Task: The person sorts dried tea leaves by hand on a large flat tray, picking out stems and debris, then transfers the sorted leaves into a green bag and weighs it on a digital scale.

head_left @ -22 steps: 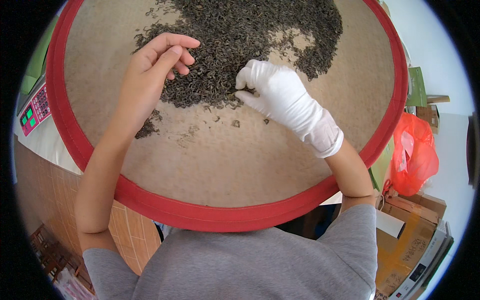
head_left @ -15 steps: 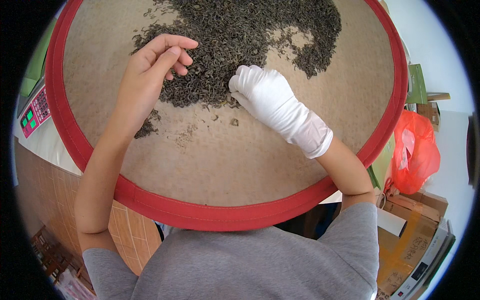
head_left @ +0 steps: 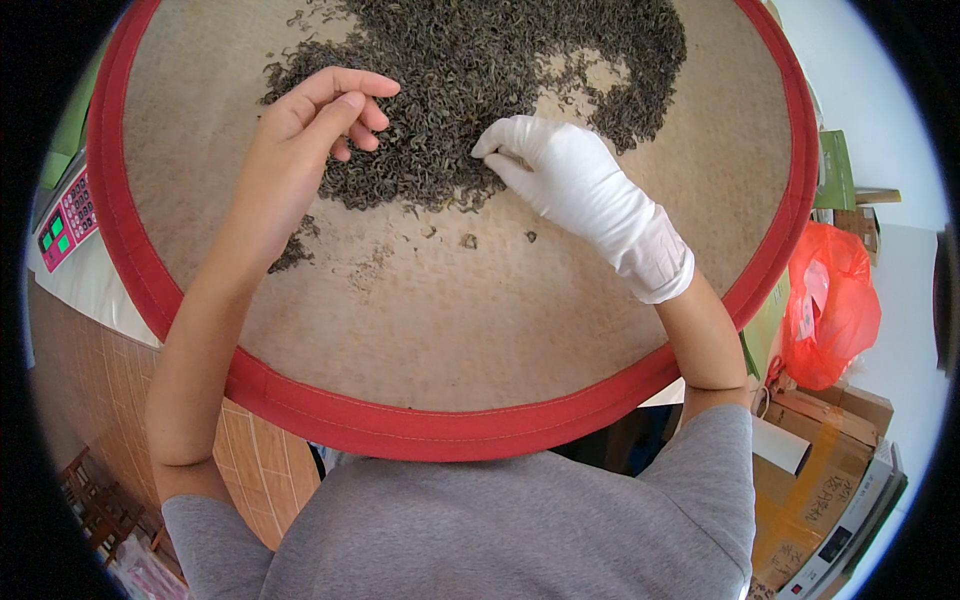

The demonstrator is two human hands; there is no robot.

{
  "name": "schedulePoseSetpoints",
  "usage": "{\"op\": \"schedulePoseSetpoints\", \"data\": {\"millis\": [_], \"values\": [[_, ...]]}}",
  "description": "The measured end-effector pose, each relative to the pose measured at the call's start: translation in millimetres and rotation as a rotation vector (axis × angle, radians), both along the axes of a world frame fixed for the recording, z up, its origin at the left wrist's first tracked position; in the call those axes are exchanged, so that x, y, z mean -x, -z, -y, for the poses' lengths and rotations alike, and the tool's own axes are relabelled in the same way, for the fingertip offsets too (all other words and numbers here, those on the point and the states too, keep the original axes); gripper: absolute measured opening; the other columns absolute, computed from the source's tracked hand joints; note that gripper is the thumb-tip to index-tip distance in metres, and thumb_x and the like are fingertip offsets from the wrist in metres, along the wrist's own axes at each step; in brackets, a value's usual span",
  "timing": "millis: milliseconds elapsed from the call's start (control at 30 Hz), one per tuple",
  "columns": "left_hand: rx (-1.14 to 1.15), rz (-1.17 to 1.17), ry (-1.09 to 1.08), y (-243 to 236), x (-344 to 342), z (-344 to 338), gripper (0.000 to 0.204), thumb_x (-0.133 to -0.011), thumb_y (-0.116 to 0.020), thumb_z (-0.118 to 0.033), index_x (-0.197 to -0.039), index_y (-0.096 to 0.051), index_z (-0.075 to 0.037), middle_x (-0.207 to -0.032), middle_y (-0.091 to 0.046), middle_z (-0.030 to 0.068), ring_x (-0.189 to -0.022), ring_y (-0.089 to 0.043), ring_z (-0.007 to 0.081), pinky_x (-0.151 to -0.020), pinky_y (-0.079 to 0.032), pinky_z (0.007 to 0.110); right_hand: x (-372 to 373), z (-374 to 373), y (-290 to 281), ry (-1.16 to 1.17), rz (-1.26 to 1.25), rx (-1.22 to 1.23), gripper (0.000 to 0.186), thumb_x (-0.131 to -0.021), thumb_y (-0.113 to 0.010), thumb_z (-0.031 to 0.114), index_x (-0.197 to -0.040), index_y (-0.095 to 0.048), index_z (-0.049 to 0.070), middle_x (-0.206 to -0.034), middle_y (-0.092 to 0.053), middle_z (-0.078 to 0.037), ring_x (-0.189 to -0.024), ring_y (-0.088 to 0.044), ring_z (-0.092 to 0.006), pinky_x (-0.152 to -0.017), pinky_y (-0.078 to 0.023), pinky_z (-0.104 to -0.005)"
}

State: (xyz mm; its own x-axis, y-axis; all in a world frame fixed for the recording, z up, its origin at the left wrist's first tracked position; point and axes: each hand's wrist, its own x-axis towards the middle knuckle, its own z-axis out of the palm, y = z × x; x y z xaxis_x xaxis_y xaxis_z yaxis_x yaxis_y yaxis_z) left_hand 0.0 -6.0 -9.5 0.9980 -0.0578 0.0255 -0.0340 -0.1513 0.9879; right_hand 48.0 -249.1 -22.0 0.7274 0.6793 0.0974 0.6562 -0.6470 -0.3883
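Dark, curled dried tea leaves [head_left: 440, 110] lie heaped on a wide round tray [head_left: 430, 350] with a pale woven base and red cloth edging. My left hand [head_left: 325, 115] is bare and hovers over the heap's left part, half curled, its fingers apart; the palm is hidden. A white glove covers my right hand [head_left: 560, 175]. Its thumb and forefinger are pinched together at the heap's near right edge; whatever is between the tips is too small to make out. One loose tea leaf [head_left: 531, 237] lies on the tray below this hand.
A small clump of leaves [head_left: 295, 248] sits beside my left wrist. At far left stands a pink and white scale [head_left: 68, 220]. Right of the tray hang a red plastic bag [head_left: 830, 300] and, lower, cardboard boxes [head_left: 815, 490]. Wooden chairs [head_left: 100, 510] show at lower left.
My right hand has shifted slightly right and turned, so the pinch of thumb and forefinger now shows. A loose leaf is now visible below it. My left hand has barely moved.
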Motion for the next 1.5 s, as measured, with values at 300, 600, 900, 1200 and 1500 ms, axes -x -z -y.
{"op": "schedulePoseSetpoints", "data": {"millis": [300, 600, 900, 1200, 1500], "values": [[0.021, 0.003, 0.034, 4, 0, 0, 0.026, -0.096, -0.043, -0.013, -0.107, -0.065, -0.006, -0.084, -0.061, -0.0028, -0.076, -0.053, 0.0042, -0.067, -0.039, 0.019, 21, -16, 24, -0.214, 0.319, 0.073, 0.014, -0.072, -0.07, 0.016, -0.081, -0.061, 0.011, -0.074, -0.056, -0.006, -0.07, -0.059, -0.026, -0.061, -0.049, -0.0372], [-0.016, 0.005, 0.025, 1, 2, 2, 0.026, -0.097, -0.043, -0.017, -0.108, -0.064, -0.006, -0.084, -0.058, -0.0038, -0.076, -0.051, 0.0047, -0.069, -0.038, 0.019, 21, -21, 22, -0.129, 0.232, 0.064, 0.007, -0.073, -0.064, 0.012, -0.08, -0.06, 0.012, -0.074, -0.056, -0.006, -0.071, -0.059, -0.027, -0.062, -0.05, -0.0371], [0.001, 0.0, 0.021, 7, 2, 3, 0.025, -0.096, -0.043, -0.015, -0.105, -0.065, -0.007, -0.084, -0.061, -0.0033, -0.077, -0.054, 0.0045, -0.068, -0.039, 0.019, 22, -17, 24, -0.376, 0.39, 0.137, 0.008, -0.076, -0.063, 0.014, -0.083, -0.061, 0.011, -0.077, -0.053, -0.005, -0.072, -0.057, -0.0233, -0.06, -0.047, -0.0354], [0.129, -0.113, 0.049, 5, 4, 4, 0.025, -0.097, -0.044, -0.017, -0.111, -0.062, -0.005, -0.089, -0.059, -0.0015, -0.082, -0.055, 0.0065, -0.075, -0.043, 0.02, 17, -12, -20, -0.101, -0.091, -0.206, 0.006, -0.084, -0.064, 0.008, -0.09, -0.064, 0.009, -0.075, -0.062, 0.0, -0.064, -0.059, -0.009, -0.058, -0.05, -0.0248], [0.495, -0.572, 0.211, 8, 24, 31, 0.038, -0.099, -0.042, -0.02, -0.128, -0.048, 0.004, -0.117, -0.06, 0.0131, -0.107, -0.059, 0.0173, -0.094, -0.048, 0.029, 13, -7, -32, 0.108, -0.368, -0.329, 0.012, -0.086, -0.065, 0.008, -0.098, -0.066, 0.006, -0.079, -0.065, 0.003, -0.069, -0.056, -0.0042, -0.064, -0.049, -0.0208]]}}
